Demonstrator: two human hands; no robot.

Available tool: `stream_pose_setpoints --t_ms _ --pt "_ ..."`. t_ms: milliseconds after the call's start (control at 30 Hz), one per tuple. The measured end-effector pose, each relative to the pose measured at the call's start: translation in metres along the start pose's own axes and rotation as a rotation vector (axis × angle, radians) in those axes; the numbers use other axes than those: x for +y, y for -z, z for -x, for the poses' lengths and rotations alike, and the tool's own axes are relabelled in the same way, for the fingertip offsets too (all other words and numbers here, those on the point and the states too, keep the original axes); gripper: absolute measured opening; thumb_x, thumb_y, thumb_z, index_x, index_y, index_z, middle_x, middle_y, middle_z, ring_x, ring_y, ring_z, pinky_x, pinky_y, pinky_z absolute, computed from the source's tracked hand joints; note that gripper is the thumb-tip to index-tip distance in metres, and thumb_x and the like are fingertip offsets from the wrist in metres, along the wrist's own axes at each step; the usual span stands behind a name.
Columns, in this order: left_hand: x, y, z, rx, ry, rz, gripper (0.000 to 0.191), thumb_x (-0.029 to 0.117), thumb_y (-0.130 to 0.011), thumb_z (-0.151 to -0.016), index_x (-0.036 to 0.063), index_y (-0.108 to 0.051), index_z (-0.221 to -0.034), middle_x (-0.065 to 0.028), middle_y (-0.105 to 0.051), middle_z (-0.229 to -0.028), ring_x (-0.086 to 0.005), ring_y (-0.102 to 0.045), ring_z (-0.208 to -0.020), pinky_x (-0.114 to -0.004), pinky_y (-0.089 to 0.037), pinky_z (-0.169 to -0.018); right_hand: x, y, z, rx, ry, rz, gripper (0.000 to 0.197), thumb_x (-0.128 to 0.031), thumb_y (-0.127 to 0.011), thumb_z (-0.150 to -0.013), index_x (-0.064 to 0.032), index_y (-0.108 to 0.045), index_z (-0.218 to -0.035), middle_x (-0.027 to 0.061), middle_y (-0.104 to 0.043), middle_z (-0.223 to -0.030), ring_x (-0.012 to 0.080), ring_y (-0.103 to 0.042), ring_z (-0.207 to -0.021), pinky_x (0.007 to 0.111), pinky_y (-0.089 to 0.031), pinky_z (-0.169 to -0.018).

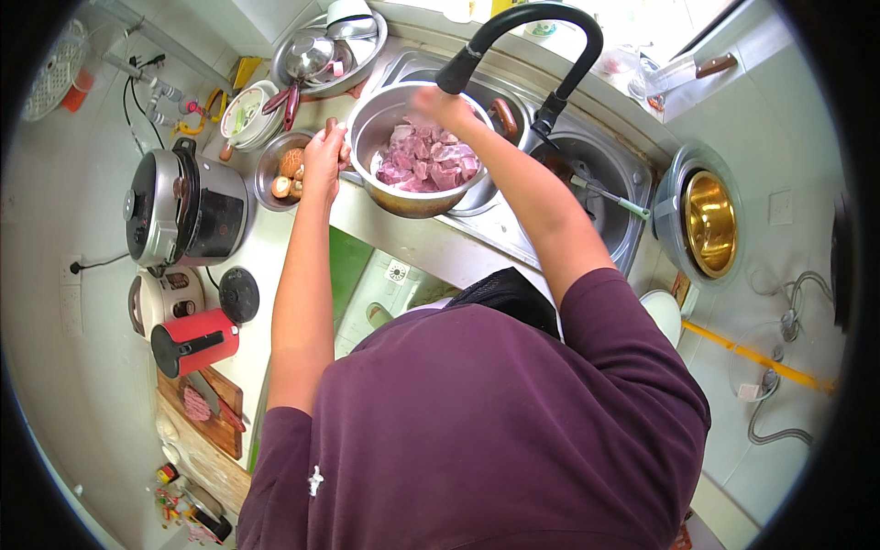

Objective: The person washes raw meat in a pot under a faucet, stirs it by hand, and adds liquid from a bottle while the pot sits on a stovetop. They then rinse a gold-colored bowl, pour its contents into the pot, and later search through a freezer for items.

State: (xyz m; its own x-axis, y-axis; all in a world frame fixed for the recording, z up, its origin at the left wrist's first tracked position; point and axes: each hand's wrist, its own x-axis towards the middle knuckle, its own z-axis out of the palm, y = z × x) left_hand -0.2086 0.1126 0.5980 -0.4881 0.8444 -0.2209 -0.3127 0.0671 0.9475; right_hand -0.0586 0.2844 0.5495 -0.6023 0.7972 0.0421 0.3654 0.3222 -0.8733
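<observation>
A steel pot (405, 203) with wooden handles and chunks of raw meat (430, 158) inside is over the front edge of the left sink basin. My left hand (326, 155) grips its left handle. Over the pot's upper part is my right hand (440, 108), blurred, just below the spout of the black faucet (533, 14); whether it holds anything cannot be told. No stream of water can be made out. A steel bowl of mushrooms (289, 165) stands close to my left wrist.
Left are a pressure cooker (223, 206), a red kettle (206, 342) and a cutting board (230, 392) with a cleaver (206, 392) and minced meat. A brush (612, 196) lies across the right basin (605, 165). Behind stands a basin of ladles (375, 58). A knife (715, 65) is at the window.
</observation>
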Motion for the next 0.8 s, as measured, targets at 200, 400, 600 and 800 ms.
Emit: stream_pose_setpoints --t_ms 200,400,600,800 --pt "-0.001 0.001 -0.005 0.006 -0.004 0.006 0.017 0.021 -0.054 -0.080 0.0048 -0.047 -0.082 0.0041 -0.038 -0.050 -0.0036 -0.032 -0.041 -0.017 -0.023 -0.036 0.014 0.009 0.020 -0.251 0.408 1.325 0.020 -0.021 -0.049 -0.073 -0.0126 -0.063 -0.085 0.0059 -0.058 -0.090 0.0216 -0.054 -0.087 0.035 -0.042 -0.070" --pt "-0.003 0.003 -0.010 -0.021 0.023 -0.011 0.021 0.024 -0.056 -0.079 0.0050 -0.048 -0.082 0.0033 -0.039 -0.051 -0.0044 -0.032 -0.041 -0.017 -0.024 -0.037 0.016 -0.001 0.028 -0.109 0.127 1.293 0.015 -0.017 -0.052 -0.072 -0.0121 -0.063 -0.081 0.0043 -0.055 -0.089 0.0208 -0.054 -0.086 0.033 -0.043 -0.069" --pt "-0.006 0.007 -0.010 -0.020 0.008 -0.008 0.021 0.024 -0.055 -0.079 0.0049 -0.047 -0.082 0.0032 -0.039 -0.051 -0.0044 -0.031 -0.041 -0.017 -0.024 -0.037 -0.005 0.010 0.003 -0.634 -0.381 0.237 0.035 -0.025 -0.058 -0.072 -0.0061 -0.052 -0.101 0.0092 -0.055 -0.100 0.0226 -0.055 -0.090 0.034 -0.045 -0.071" --pt "-0.005 0.006 -0.007 -0.036 -0.009 0.012 0.021 0.025 -0.055 -0.079 0.0051 -0.048 -0.082 0.0032 -0.038 -0.051 -0.0046 -0.031 -0.041 -0.017 -0.024 -0.037 0.034 0.009 -0.007 -0.227 -0.353 -0.908 0.030 -0.021 -0.048 -0.081 -0.0013 -0.045 -0.103 0.0113 -0.055 -0.096 0.0223 -0.052 -0.095 0.035 -0.044 -0.075"
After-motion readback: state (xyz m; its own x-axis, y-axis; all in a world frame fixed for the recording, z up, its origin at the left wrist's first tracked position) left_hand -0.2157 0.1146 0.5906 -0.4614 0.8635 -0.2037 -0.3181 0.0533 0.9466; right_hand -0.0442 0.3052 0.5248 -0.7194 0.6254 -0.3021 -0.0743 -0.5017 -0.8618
